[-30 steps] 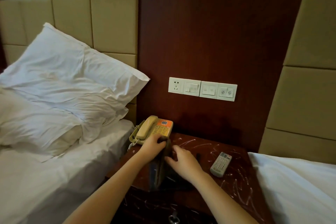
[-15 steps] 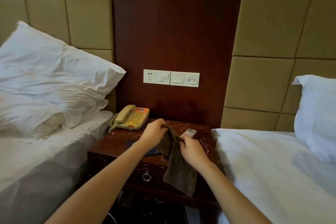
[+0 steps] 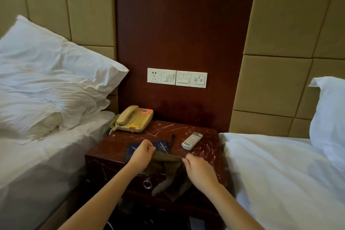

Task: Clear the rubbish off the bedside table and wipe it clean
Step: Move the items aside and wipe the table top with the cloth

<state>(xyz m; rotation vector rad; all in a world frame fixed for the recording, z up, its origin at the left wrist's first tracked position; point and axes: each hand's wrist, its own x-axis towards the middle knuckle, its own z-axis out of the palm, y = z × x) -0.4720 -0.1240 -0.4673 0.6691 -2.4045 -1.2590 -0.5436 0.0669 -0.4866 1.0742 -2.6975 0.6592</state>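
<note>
A dark wooden bedside table [image 3: 115,147] with white scratch marks stands between two beds. A brown cloth [image 3: 169,173] hangs over its front edge. My left hand [image 3: 142,152] pinches the cloth's left top corner, and my right hand [image 3: 199,168] pinches the right top corner, holding it spread between them. On the tabletop lie a dark blue booklet [image 3: 162,145], a dark pen [image 3: 172,139], a white remote control [image 3: 192,140] and a beige telephone [image 3: 132,118] with an orange keypad.
White beds flank the table, the left bed [image 3: 46,155] with rumpled pillows [image 3: 46,73], the right bed [image 3: 280,173] with one pillow [image 3: 330,117]. A switch and socket panel [image 3: 177,77] sits on the wooden wall panel. A ring pull [image 3: 147,185] hangs on the drawer front.
My hands have drawn apart and stretched the cloth out by its corners at the table's front edge. The booklet and pen now show behind the cloth. The view has pulled back.
</note>
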